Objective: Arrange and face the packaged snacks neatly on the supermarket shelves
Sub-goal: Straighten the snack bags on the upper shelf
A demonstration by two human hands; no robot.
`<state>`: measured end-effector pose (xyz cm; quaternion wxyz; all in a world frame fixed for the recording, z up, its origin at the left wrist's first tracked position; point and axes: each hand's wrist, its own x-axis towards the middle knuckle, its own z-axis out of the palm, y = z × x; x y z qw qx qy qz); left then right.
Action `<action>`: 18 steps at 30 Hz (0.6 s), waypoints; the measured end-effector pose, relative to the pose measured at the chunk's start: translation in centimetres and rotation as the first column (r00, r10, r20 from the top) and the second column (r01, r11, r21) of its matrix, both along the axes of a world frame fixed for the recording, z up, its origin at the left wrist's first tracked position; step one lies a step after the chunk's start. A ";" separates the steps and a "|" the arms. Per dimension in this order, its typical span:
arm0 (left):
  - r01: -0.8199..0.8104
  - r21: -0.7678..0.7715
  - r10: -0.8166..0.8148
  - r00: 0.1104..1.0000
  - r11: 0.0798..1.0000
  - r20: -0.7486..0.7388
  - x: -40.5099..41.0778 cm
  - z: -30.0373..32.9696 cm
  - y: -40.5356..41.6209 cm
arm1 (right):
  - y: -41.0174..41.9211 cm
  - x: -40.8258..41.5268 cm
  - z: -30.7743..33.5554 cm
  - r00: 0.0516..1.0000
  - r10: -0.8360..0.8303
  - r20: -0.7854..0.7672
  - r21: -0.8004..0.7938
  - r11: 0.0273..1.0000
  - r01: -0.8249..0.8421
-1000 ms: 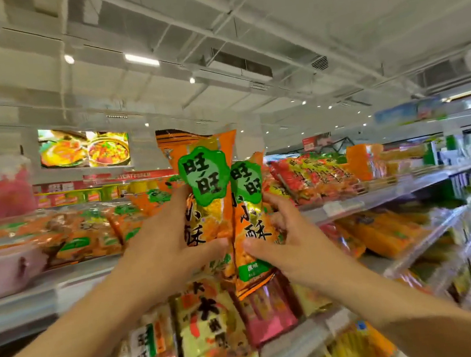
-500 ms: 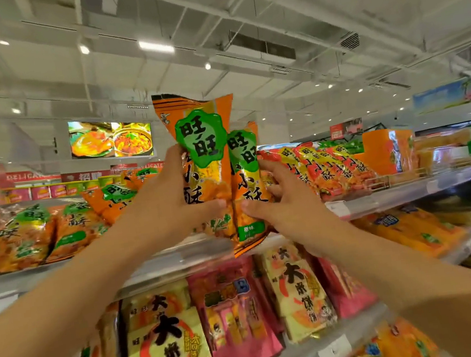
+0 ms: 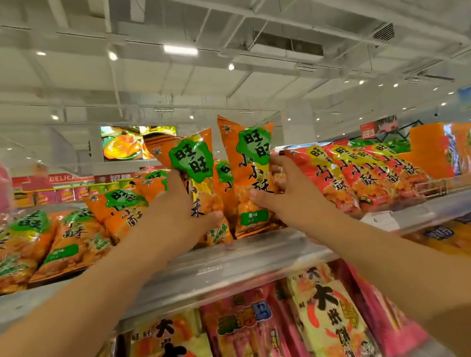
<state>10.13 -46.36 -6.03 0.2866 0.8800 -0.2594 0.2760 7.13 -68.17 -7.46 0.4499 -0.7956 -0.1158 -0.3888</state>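
Two orange snack bags stand upright at the front edge of the top shelf [image 3: 239,256], between a leaning row of like orange bags [image 3: 64,241] and a row of red bags [image 3: 358,179]. The left hand [image 3: 173,217], arm raised, grips the left bag [image 3: 193,166]; the right hand [image 3: 288,195] pinches the right bag [image 3: 251,170], thumb on its front. The two bags nearly touch.

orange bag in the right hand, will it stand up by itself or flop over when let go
Probably flops. The orange bag is a soft, puffed pouch with a narrow bottom edge on the shelf, and the right hand steadies it upright. The loose bags to the left lie tilted back. It looks light, and its glossy film may be slippery.
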 end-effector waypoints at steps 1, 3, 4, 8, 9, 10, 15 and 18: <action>-0.011 -0.002 0.011 1.000 1.000 -0.004 0.0 0.0 -0.2 | -0.3 0.0 -0.1 1.000 0.003 -0.008 -0.024 1.000 -0.003; -0.038 0.017 0.038 0.999 0.999 -0.031 -0.2 0.2 -0.6 | -0.7 -0.4 -0.2 0.999 0.003 -0.033 -0.078 0.997 -0.005; -0.059 0.039 0.061 0.997 0.998 -0.047 -0.3 0.2 -0.8 | -1.0 -0.6 -0.4 0.999 -0.003 -0.047 -0.098 0.995 -0.002; -0.122 0.089 0.132 0.985 0.989 -0.112 -1.0 0.3 -1.6 | -1.9 -1.5 -0.6 0.983 -0.166 -0.071 -0.366 0.921 0.129; -0.113 0.080 0.123 0.982 0.990 -0.143 -1.2 0.4 -1.6 | -1.9 -1.6 -0.5 0.978 -0.193 -0.076 -0.411 0.900 0.145; -0.102 0.065 0.112 0.979 0.993 -0.169 -1.4 0.5 -1.6 | -1.9 -1.6 -0.4 0.976 -0.199 -0.087 -0.424 0.894 0.144; -0.157 0.015 0.156 0.988 0.988 0.011 -2.6 -0.6 -1.2 | -1.3 -2.1 -0.3 0.991 -0.100 0.085 -0.471 0.873 0.129; -0.158 0.068 0.149 0.982 0.985 0.120 -2.8 -1.4 -1.4 | -0.8 -2.2 -0.6 0.988 -0.084 0.128 -0.517 0.845 0.139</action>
